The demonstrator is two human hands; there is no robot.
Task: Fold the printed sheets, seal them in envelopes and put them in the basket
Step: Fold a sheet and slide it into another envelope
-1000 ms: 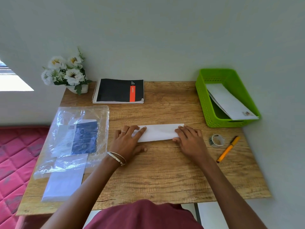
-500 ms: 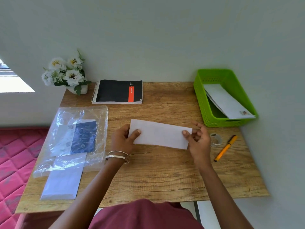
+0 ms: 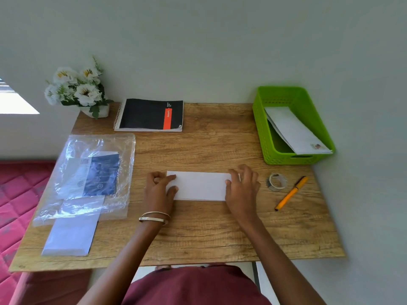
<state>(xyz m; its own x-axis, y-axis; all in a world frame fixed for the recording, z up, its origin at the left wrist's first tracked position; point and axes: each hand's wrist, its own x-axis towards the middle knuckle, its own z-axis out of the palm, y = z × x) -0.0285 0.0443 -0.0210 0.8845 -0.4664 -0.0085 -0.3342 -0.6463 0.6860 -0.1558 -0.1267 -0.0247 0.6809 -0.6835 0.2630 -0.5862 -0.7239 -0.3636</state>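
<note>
Notebook [image 3: 151,114] cover's orange strip bears unreadable lettering

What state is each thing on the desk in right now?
Folded sheet: flat on the desk, held at both ends.
Left hand: pinching the left end.
Right hand: fingers curled on the right end.
Basket: holds envelopes.
Notebook: closed.
Pen: lying flat.

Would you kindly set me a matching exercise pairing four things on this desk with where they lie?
Things:
1. notebook
2. pen
3. tape roll
4. sealed envelope

Places:
A. in the green basket
B. far edge, beside the flowers
C. nearest the desk's right edge
D. between the right hand and the pen

Pairs: 1-B, 2-C, 3-D, 4-A
</note>
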